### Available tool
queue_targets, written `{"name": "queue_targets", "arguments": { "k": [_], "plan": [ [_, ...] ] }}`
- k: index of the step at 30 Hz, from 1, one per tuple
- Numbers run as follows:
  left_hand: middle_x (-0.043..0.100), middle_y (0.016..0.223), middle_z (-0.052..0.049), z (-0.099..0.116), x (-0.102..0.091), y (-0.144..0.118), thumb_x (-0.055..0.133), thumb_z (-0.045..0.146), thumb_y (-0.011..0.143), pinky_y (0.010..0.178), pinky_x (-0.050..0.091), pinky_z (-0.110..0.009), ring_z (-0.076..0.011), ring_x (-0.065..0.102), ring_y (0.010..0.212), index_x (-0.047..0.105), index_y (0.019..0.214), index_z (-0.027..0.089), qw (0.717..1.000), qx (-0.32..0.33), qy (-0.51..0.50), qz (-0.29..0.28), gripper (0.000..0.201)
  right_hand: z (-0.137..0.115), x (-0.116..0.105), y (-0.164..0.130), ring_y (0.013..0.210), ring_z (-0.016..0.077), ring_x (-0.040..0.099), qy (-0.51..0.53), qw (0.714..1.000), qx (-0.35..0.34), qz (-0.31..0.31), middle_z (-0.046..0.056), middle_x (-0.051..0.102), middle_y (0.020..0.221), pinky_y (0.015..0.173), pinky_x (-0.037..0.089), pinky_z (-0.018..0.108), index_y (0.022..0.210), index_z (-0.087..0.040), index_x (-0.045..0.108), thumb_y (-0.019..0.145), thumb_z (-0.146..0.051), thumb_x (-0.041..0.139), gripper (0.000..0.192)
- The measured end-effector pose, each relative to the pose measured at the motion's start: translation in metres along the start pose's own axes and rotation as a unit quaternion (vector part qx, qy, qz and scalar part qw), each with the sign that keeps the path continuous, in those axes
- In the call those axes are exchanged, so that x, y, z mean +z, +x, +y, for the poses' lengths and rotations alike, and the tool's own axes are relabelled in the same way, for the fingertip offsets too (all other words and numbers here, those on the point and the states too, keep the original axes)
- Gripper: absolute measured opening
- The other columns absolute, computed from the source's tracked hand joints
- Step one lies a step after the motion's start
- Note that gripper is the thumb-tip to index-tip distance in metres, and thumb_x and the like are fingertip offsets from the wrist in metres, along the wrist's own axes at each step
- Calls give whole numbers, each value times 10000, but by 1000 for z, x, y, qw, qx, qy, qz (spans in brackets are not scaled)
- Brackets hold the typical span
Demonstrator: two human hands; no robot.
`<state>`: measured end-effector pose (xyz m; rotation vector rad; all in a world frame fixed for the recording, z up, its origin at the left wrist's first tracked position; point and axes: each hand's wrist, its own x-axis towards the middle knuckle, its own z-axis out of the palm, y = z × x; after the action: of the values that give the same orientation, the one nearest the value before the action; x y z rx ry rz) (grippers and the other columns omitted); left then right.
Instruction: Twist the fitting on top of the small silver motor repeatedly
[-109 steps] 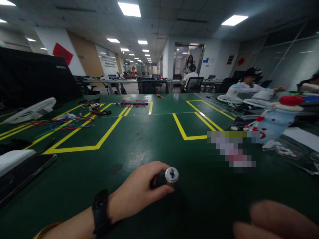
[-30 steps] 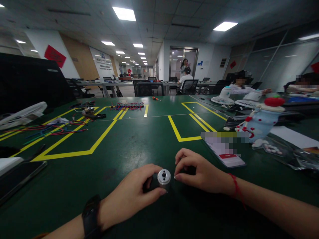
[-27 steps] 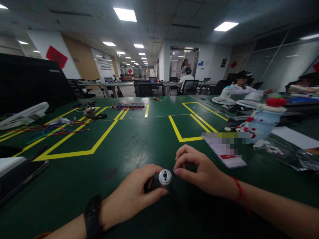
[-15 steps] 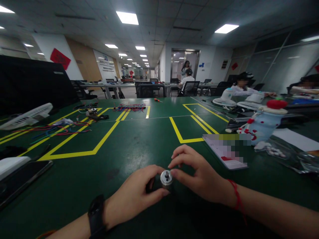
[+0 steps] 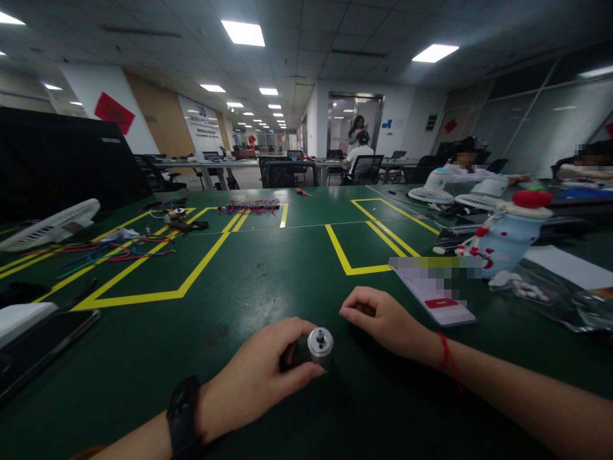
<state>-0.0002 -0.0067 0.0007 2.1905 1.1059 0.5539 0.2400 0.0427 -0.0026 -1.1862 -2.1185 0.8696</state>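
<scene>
A small silver cylindrical motor (image 5: 320,345) stands upright at the lower middle, its round top face and short central shaft turned up toward me. My left hand (image 5: 265,361) is closed around its left side, thumb in front and fingers behind. The motor's lower part is in shadow. Apart from it, to the right, my right hand (image 5: 383,319) hovers over the green table with fingers curled and thumb against the index finger. Whatever may be between those fingertips is hidden.
A phone-like flat slab (image 5: 433,294) lies beyond my right hand, near a light-blue cup (image 5: 510,239). At left are a dark phone (image 5: 48,348), loose wires (image 5: 119,249) and a white fan (image 5: 52,223). Yellow tape (image 5: 205,262) marks the green table (image 5: 268,275). A screwdriver (image 5: 302,191) lies far back.
My right hand has drawn back from the motor to the right, and its fingers have curled together. My left hand keeps its hold on the motor with little movement.
</scene>
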Motion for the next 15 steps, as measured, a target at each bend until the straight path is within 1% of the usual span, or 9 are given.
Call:
{"name": "queue_targets", "arguments": {
  "k": [2, 3, 5, 6, 7, 9, 11, 13, 15],
  "plan": [
    [611, 901, 11, 0, 0, 0, 648, 273, 863, 608, 363, -242, -155, 516, 715, 590, 1062, 239, 1000, -1, 5, 2, 210, -5, 1, 0, 682, 125, 533, -23, 999, -12, -34, 21, 618, 818, 599, 416, 254, 842, -156, 680, 857, -287, 602, 153],
    [609, 896, 13, 0, 0, 0, 647, 278, 865, 607, 361, -242, -156, 515, 715, 589, 1059, 239, 1000, -2, 6, 3, 206, -9, 0, -1, 668, 122, 531, -13, 999, -4, -47, 19, 618, 805, 586, 414, 249, 870, -157, 681, 860, -288, 601, 154],
    [606, 888, 15, 0, 0, 1, 646, 283, 867, 605, 359, -241, -155, 516, 715, 590, 1043, 236, 1000, -1, 7, 4, 191, -19, 0, -2, 675, 125, 545, 32, 998, 12, -49, 15, 622, 795, 592, 428, 248, 940, -161, 664, 874, -302, 588, 173],
    [604, 882, 15, 0, 0, 1, 645, 285, 868, 605, 359, -240, -155, 516, 714, 590, 1034, 234, 1000, 0, 8, 4, 183, -25, 0, -3, 705, 130, 557, 48, 998, 3, -40, 16, 625, 816, 620, 443, 254, 959, -166, 655, 873, -306, 594, 175],
    [602, 875, 14, -1, 1, 1, 645, 287, 867, 604, 360, -240, -154, 514, 712, 591, 1027, 230, 1000, 0, 9, 4, 178, -31, 0, -5, 751, 138, 567, 53, 998, -19, -27, 21, 624, 854, 664, 457, 264, 958, -172, 650, 864, -302, 611, 165],
    [597, 860, 11, -1, 1, 2, 638, 293, 869, 601, 362, -240, -154, 510, 703, 591, 1023, 222, 1000, -1, 14, 3, 176, -42, 2, -8, 855, 153, 566, 27, 996, -89, -10, 30, 602, 939, 769, 461, 288, 903, -183, 661, 825, -258, 661, 108],
    [593, 852, 9, -2, 1, 2, 630, 299, 873, 596, 363, -240, -153, 507, 695, 588, 1033, 219, 1000, -3, 17, 0, 183, -49, 5, -10, 898, 158, 555, 2, 991, -137, 2, 32, 574, 964, 818, 453, 297, 854, -190, 665, 811, -212, 673, 48],
    [591, 848, 11, -2, 2, 2, 632, 298, 872, 590, 361, -239, -152, 504, 687, 584, 1049, 223, 1000, -4, 15, 0, 198, -50, 5, -11, 899, 155, 552, 3, 988, -153, 25, 28, 562, 958, 822, 452, 297, 852, -195, 653, 826, -201, 658, 27],
    [592, 844, 14, -1, 1, 1, 640, 289, 867, 587, 357, -238, -152, 499, 682, 582, 1057, 227, 1000, -3, 13, 2, 208, -45, 2, -10, 898, 154, 551, 9, 987, -156, 49, 23, 562, 948, 813, 449, 294, 870, -197, 639, 841, -211, 647, 32]
  ]
}}
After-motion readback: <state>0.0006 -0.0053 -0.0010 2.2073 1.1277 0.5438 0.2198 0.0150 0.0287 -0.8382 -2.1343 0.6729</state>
